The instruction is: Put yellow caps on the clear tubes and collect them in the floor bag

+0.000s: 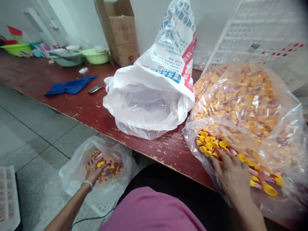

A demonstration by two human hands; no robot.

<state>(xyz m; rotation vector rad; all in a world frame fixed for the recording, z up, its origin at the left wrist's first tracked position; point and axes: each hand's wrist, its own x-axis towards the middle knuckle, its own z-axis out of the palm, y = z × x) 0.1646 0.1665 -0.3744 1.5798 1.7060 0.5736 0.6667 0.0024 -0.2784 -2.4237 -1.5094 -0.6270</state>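
My left hand (93, 172) reaches down into a plastic-lined basket (72, 170) on the left, its fingers touching small red pieces with yellow ends (113, 168). Whether it grips any of them cannot be made out. On the right, my right hand (232, 173) rests in the mouth of a large clear bag (243, 99) full of similar red tubes with yellow cup-like ends (208, 142). Its fingers are spread over the tubes, with the tips partly hidden among them. Between the two, an open white sack (146, 106) lies on the dark red table (168, 150).
Along the table's far left are a blue cloth (71, 86), a phone (95, 89), a green basin (95, 56) and a cardboard box (124, 38). A white perforated crate (255, 38) stands behind the clear bag. Another tray (9, 195) sits at the lower left.
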